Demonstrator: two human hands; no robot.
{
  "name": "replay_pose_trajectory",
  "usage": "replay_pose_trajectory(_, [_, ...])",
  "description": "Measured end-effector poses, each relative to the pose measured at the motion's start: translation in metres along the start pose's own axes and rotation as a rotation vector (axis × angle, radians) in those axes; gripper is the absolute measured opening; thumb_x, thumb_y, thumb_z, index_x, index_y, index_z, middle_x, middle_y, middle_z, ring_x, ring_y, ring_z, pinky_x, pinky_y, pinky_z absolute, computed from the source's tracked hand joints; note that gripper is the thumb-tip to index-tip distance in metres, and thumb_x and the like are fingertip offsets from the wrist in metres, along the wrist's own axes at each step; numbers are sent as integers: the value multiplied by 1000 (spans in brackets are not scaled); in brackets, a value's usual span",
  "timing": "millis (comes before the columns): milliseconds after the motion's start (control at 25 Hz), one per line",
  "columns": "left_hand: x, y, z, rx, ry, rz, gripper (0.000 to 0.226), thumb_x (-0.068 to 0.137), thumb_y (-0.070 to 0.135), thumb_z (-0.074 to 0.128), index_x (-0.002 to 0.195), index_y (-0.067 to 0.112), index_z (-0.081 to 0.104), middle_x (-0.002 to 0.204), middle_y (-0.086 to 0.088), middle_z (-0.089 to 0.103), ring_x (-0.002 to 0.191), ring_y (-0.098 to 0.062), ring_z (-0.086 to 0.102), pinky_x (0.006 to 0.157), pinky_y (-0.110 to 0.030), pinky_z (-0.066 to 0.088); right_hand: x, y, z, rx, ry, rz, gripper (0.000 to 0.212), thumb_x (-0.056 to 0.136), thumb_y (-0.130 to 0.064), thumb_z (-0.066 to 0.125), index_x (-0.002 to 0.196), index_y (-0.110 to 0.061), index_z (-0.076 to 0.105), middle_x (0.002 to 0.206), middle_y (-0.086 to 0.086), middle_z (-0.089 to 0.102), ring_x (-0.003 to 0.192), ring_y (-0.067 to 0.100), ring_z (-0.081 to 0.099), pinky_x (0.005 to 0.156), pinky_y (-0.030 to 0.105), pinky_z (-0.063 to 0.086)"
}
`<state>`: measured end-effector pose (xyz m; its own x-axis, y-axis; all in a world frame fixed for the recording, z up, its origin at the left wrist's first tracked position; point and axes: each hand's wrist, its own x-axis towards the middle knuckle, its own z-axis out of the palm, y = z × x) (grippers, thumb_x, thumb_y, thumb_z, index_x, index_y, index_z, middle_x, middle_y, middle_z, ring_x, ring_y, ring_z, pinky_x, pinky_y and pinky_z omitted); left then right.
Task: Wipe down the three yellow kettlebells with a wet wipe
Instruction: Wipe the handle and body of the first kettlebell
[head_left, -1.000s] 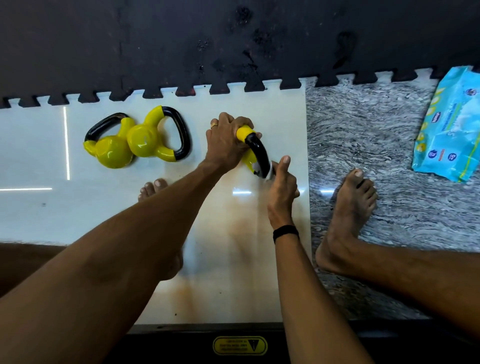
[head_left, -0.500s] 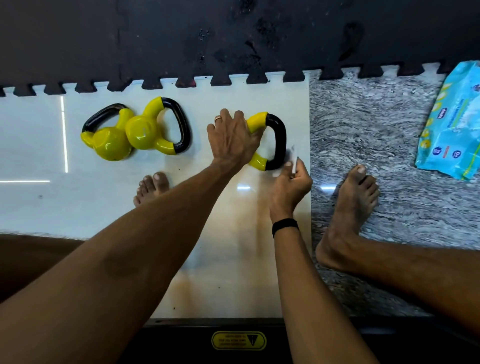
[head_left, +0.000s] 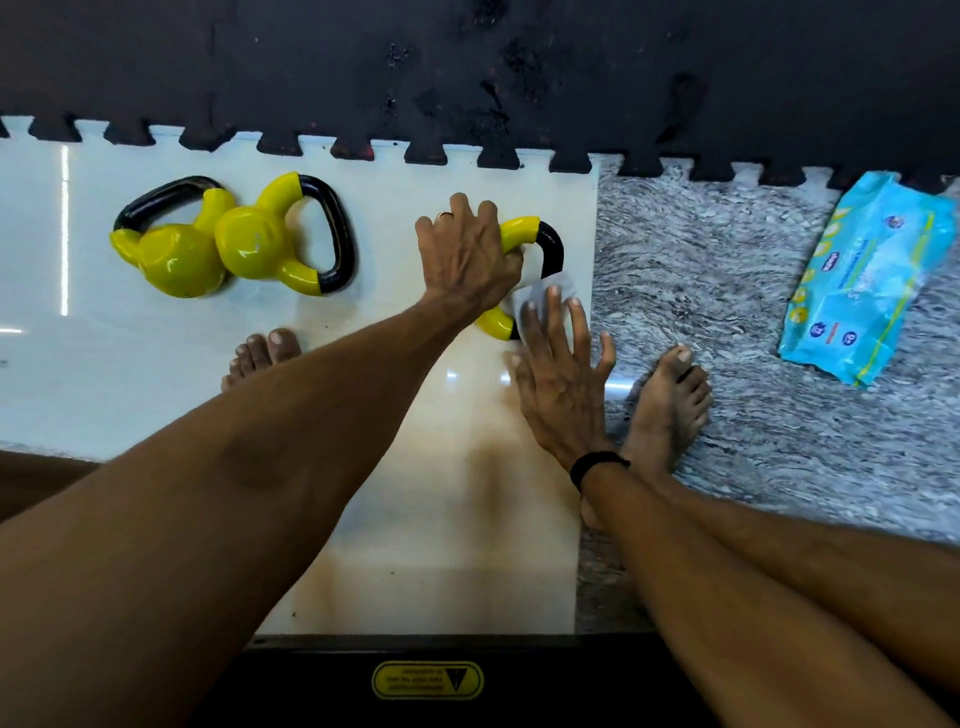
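- Third kettlebell (head_left: 524, 231) lies on the white tile, well right of the other two kettlebells (head_left: 234, 244).
- Left hand (head_left: 467, 254) grips its body, fingers curled.
- Right hand (head_left: 558, 374), fingers straight, seems to press the wet wipe (head_left: 540, 291) onto its handle.
- Wipes pack (head_left: 872, 275) sits far right of it.

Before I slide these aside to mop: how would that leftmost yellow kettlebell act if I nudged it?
The leftmost kettlebell probably feels heavy for its size and resists a light nudge. Its glossy round body could slide or rock on the shiny white floor. It touches the second kettlebell, so that one likely moves too.
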<state>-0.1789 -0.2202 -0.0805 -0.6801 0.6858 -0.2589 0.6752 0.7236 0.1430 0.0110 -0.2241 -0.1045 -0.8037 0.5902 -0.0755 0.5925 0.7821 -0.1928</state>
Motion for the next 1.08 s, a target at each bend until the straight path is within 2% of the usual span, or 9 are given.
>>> replay_pose_trajectory(80, [0,1,-2,3,-3,30,48,83,52,41,102,9,53,101,-13,52,77,-30,53,70,-38,27,6,19,-10,-172,-70,-160,63,100,-47,32,154,-21,15,163,6,9,150,25,8,114,57,9])
replay_pose_trajectory(160, [-1,2,-4,1,10,41,51,82,55,38,98,8,53,98,-13,53,70,-27,47,70,-37,27,23,33,-20,-332,-109,-325,68,99,-49,34,154,-16,14,163,10,10,150,26,7,115,59,7])
replay_pose_trajectory(320, [0,3,-5,-3,40,48,50,84,53,30,89,8,53,91,-12,54,66,-25,40,69,-38,27,30,25,-23,-390,-174,-449,70,87,-42,51,144,-4,36,152,14,37,148,30,18,115,61,-3])
replay_pose_trajectory(400, [1,7,-7,1,49,61,53,83,48,19,84,9,53,87,-13,54,64,-25,40,69,-37,28,35,29,-27,-424,-186,-521,64,82,-34,53,140,-6,42,144,12,46,147,32,21,114,60,-13])
replay_pose_trajectory(480, [2,11,-7,12,56,51,53,82,44,14,83,9,54,85,-12,55,63,-24,40,68,-37,28,58,44,-42,-502,-164,-619,58,82,-25,49,139,-15,44,145,8,45,147,33,19,113,60,-15])
replay_pose_trajectory(600, [6,10,-6,-3,44,10,44,87,39,25,85,8,56,87,-13,56,64,-24,40,69,-36,27,80,52,-56,-516,-93,-615,58,80,-17,46,138,-18,47,147,8,44,147,34,20,113,60,-14])
replay_pose_trajectory(800, [9,15,-8,32,65,41,44,85,42,31,78,7,58,79,-12,55,63,-24,41,68,-36,29,44,35,-44,-471,-230,-611,75,68,-20,60,141,-15,45,147,7,46,144,33,28,113,59,-18])
replay_pose_trajectory(960, [5,17,-4,23,94,6,56,87,56,29,80,9,58,80,-11,56,64,-24,45,69,-38,31,90,61,-65,-592,-105,-632,71,76,-11,45,146,-19,38,153,6,39,145,38,24,112,63,-6])
replay_pose_trajectory(1080, [6,17,-3,37,100,6,63,89,62,28,86,8,62,86,-12,59,70,-26,52,72,-39,34,84,56,-61,-586,-143,-634,74,74,-10,43,147,-15,35,152,16,36,142,38,29,112,64,-4])
